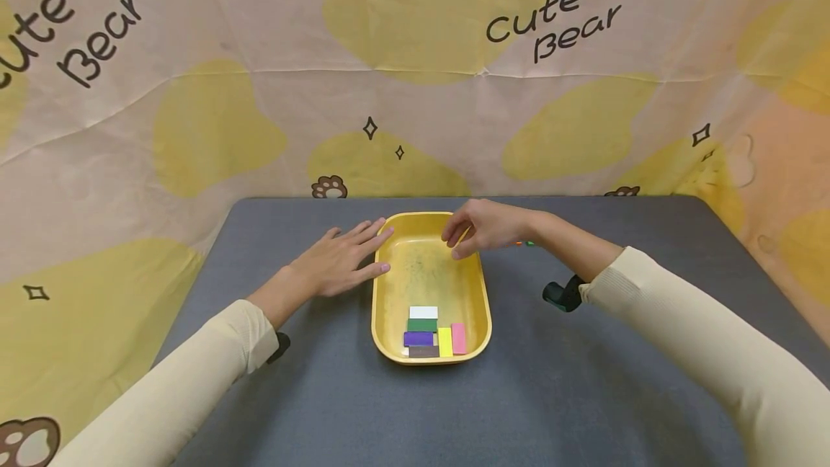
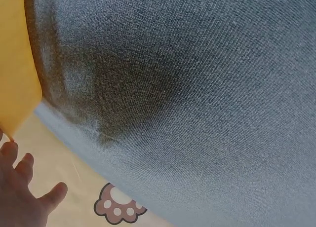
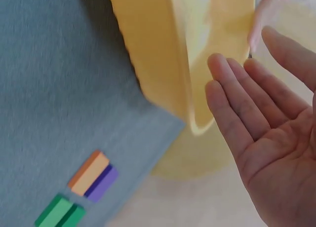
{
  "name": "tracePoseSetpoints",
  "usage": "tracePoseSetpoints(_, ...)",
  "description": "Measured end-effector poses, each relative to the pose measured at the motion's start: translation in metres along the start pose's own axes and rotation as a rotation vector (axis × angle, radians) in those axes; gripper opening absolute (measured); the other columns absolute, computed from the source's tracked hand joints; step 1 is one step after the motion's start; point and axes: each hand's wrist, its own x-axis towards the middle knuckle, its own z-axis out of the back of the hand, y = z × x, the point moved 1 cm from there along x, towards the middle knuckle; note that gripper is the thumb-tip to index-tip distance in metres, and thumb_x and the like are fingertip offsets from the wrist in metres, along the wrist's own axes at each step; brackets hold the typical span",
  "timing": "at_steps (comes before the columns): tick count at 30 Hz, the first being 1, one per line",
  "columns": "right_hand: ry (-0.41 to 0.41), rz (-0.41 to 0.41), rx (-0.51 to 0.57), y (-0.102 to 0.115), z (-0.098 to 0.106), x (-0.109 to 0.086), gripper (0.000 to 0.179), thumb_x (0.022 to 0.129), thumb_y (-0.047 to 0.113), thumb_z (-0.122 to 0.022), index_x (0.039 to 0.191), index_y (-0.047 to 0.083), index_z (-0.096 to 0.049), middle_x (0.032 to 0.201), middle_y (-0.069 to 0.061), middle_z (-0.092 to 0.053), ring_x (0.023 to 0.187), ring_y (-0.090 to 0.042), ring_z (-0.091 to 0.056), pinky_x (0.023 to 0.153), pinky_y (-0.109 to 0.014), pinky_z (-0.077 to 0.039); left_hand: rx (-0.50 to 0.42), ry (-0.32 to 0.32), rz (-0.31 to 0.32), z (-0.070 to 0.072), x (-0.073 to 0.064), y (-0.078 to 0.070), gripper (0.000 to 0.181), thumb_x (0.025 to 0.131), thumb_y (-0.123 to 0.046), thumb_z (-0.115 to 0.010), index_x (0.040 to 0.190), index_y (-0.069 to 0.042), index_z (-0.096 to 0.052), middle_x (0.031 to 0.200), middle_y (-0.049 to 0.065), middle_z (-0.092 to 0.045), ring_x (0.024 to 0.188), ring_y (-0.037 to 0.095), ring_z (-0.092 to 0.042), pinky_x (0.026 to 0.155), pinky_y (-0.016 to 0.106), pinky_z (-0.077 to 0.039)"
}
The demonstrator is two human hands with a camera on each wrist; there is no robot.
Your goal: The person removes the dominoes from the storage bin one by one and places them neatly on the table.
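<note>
Would judge this part-way along. Can make out six blocks lying together at the near end of the yellow tray (image 1: pixel 421 272), well nearer than the fingers of either hand: a white block (image 1: pixel 424 312), a green block (image 1: pixel 422 325), a purple block (image 1: pixel 418 339), a dark grey block (image 1: pixel 424 352), a yellow block (image 1: pixel 444 342) and a pink block (image 1: pixel 458 339). Would count as left an orange block (image 3: pixel 90 172), a second purple block (image 3: pixel 102 184) and a pair of light green blocks (image 3: pixel 53 210), lying on the counter (image 3: pixel 49 89) well to the right of the right fingers. Cannot rule out more behind the right arm (image 1: pixel 570 243).

See the left hand (image 1: pixel 337 263) with straight, spread fingers at the tray's left rim, and the right hand (image 1: pixel 496 223) with relaxed, slightly bent fingers above the tray's far right, holding nothing.

Owe the second purple block and bare right palm to the right wrist view; get only orange and green slivers beside the right arm from the head view. Need the head view for the six blocks, absent from both wrist views. Find mainly tray wall, left fingers and counter in the left wrist view.
</note>
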Motion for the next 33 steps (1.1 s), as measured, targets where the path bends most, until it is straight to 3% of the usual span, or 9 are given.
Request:
tracePoseSetpoints(9, 0.288, -0.112, 0.019, 0.011, -0.019, 0.012, 0.048, 0.09, 0.012, -0.073, 0.132, -0.008, -0.057, 0.124, -0.019, -0.066, 0.114, -0.021, -0.064, 0.097, -0.033, -0.05, -0.004, -0.001, 0.005, 0.0, 0.0, 0.0, 0.074, 0.102, -0.062, -0.034, 0.161, -0.021, -0.018, 0.166, 0.003, -0.015, 0.15, 0.029, -0.022, 0.112, 0.065, -0.024)
tracePoseSetpoints(16, 0.366, -0.152, -0.007, 0.012, -0.029, 0.02, 0.046, 0.09, 0.01, -0.074, 0.129, -0.008, -0.059, 0.119, -0.016, -0.07, 0.112, -0.019, -0.066, 0.097, -0.031, -0.05, -0.003, 0.002, 0.005, -0.001, 0.001, 0.001, 0.073, 0.102, -0.062, -0.034, 0.161, -0.022, -0.018, 0.166, 0.004, -0.015, 0.15, 0.029, -0.022, 0.111, 0.065, -0.024)
tracePoseSetpoints(25, 0.548, -0.262, -0.112, 0.017, -0.043, 0.032, 0.044, 0.088, 0.015, -0.076, 0.128, 0.002, -0.063, 0.109, -0.002, -0.072, 0.1, -0.01, -0.064, 0.09, -0.024, -0.05, -0.012, -0.013, -0.01, -0.002, -0.001, 0.001, 0.073, 0.102, -0.061, -0.034, 0.161, -0.021, -0.018, 0.166, 0.004, -0.015, 0.15, 0.029, -0.022, 0.111, 0.065, -0.025)
tracePoseSetpoints(33, 0.578, -0.302, -0.11, 0.016, -0.052, 0.036, 0.041, 0.087, 0.014, -0.077, 0.125, 0.004, -0.064, 0.1, 0.001, -0.073, 0.089, -0.007, -0.059, 0.083, -0.02, -0.048, -0.008, -0.021, -0.016, -0.003, 0.0, 0.002, 0.073, 0.102, -0.061, -0.034, 0.161, -0.021, -0.018, 0.166, 0.004, -0.015, 0.15, 0.029, -0.022, 0.111, 0.065, -0.025)
